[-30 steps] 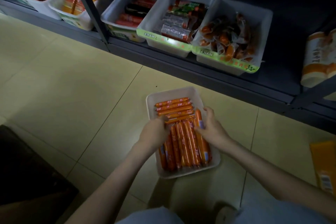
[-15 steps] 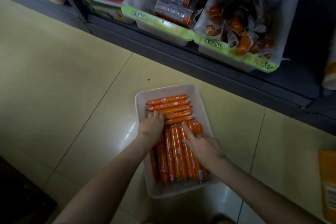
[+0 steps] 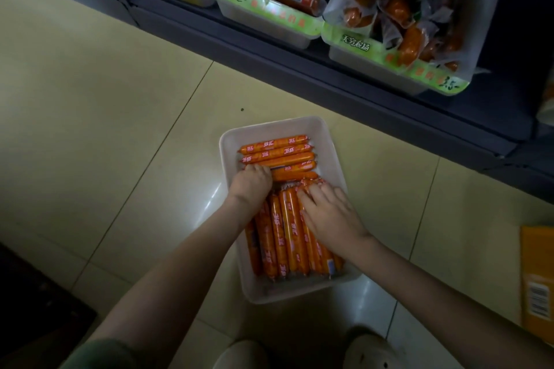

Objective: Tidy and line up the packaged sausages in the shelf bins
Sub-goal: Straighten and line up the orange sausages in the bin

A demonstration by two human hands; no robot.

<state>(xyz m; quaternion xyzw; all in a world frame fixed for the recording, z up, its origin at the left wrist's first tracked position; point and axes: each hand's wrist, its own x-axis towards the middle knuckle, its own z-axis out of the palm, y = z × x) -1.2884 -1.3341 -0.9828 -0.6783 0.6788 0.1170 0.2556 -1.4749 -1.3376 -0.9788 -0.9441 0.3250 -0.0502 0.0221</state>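
2 rows are crossed: lengthwise sausages (image 3: 286, 234) pressed under the flat right hand (image 3: 329, 216), crosswise sausages (image 3: 278, 150) met by the curled left hand (image 3: 250, 184), grip unclear.

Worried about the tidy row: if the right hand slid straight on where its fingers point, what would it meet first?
The right hand would probably first meet the nearest crosswise orange packaged sausage in the white plastic bin, just beside the left hand; heights are hard to judge.
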